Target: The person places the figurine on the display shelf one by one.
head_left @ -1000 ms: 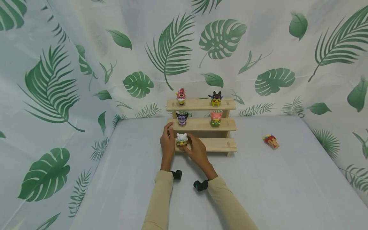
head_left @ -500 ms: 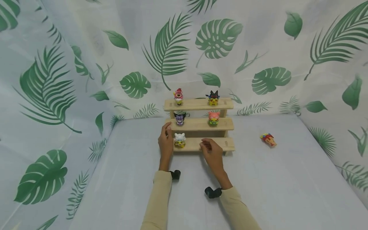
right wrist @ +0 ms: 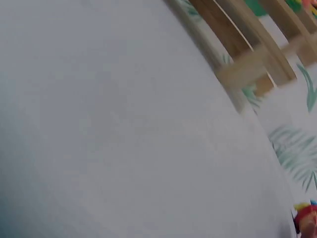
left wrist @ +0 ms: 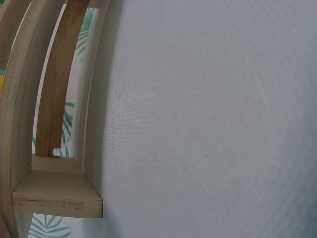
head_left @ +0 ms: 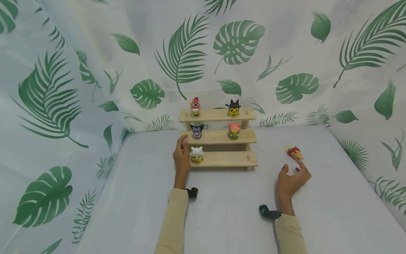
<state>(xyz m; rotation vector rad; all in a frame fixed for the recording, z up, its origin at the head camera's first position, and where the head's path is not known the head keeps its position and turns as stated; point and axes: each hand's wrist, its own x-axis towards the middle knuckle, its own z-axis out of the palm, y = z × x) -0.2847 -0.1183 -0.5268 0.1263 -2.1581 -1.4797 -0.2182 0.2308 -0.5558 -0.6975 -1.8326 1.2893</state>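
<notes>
My left hand point(head_left: 181, 157) rests beside the left end of a three-tier wooden display shelf point(head_left: 226, 159), its relaxed fingers against the middle board's end. To the right, my right hand point(head_left: 293, 180) has thumb and fingers spread, holding nothing. Its index fingertip reaches the lower end of a toy figurine point(head_left: 295, 153) lying on its side, with a red, yellow and blue top and orange body; whether they touch is unclear. On the bottom board, a white-hooded yellow figurine point(head_left: 197, 155) stands upright at the left. In the right wrist view the lying figurine point(right wrist: 307, 219) shows at the corner.
A purple-and-black figurine point(head_left: 197, 131) and a pink-hooded one point(head_left: 234, 130) stand on the middle board. The top board carries a pink bear figurine point(head_left: 195, 107) and a black-eared yellow one point(head_left: 234, 108). White cloth point(head_left: 222, 204) covers the table; leaf-print sheeting rises behind.
My right hand has let go of the white-hooded figurine on the bottom board and moved right to the lying figurine. The left hand has stayed at the shelf's end.
</notes>
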